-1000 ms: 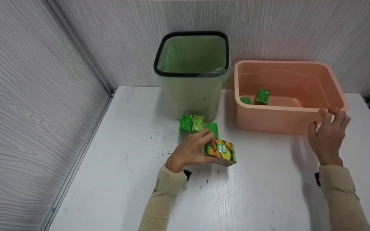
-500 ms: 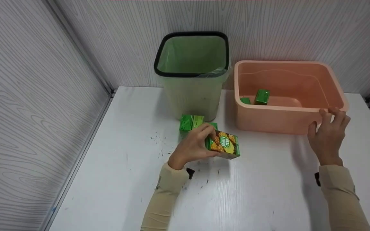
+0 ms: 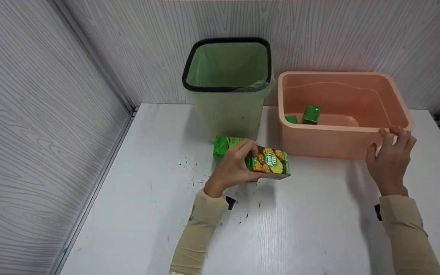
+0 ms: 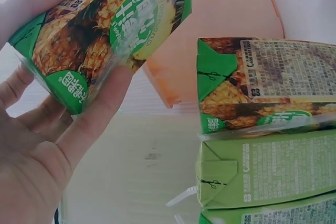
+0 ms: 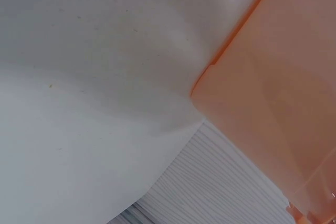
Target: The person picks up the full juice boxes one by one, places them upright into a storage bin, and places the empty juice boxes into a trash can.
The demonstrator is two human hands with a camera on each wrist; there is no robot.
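Observation:
A pineapple juice carton (image 3: 269, 161) is gripped between the thumb and fingers of my left hand (image 3: 232, 169), raised and tilted. Behind that hand, more drink cartons (image 3: 221, 146) stand against the base of the green bin. The left wrist view shows these as a pineapple juice carton (image 4: 273, 82), a light green carton (image 4: 262, 171) and a green one below it, side by side. My right hand (image 3: 390, 164) holds the front right rim of the pink plastic tub (image 3: 330, 141), fingers hooked over the edge. No hand appears in the right wrist view.
A tall green trash bin (image 3: 227, 110) with a black rim and a clear liner stands left of the tub. Inside the tub lie a green carton (image 3: 311, 115) and another, partly hidden one (image 3: 291, 119). Dark specks dot the white table (image 3: 136, 198). Grey panels enclose the back and sides.
My left hand has lifted the pineapple juice carton and moved it slightly right and away from me, covering more of the cartons behind. My right hand stays on the tub's rim.

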